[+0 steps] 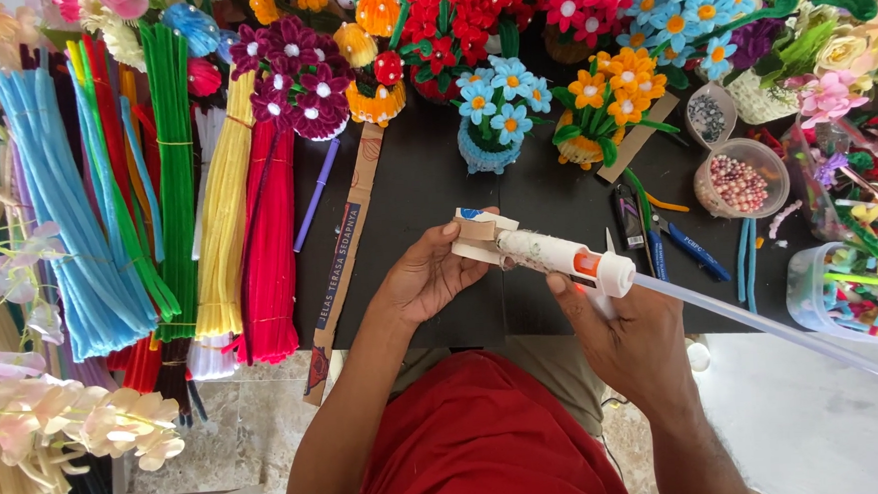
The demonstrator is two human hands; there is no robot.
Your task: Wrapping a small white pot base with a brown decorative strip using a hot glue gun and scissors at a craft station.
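My right hand (632, 339) grips a white hot glue gun (560, 256) with an orange trigger; a long clear glue stick (764, 325) sticks out of its back toward the lower right. The gun's nozzle touches a small piece of white and tan card (478, 233) that my left hand (428, 275) holds between thumb and fingers. Both hands are over a black table (426, 188), above my red-clothed lap.
Bundles of fuzzy craft stems (175, 181) in blue, green, yellow and red lie at the left. Handmade stem flowers in pots (492, 114) line the table's back. A cup of beads (741, 179), pens and cutters (659, 235) and a tub of scraps (862, 295) lie to the right.
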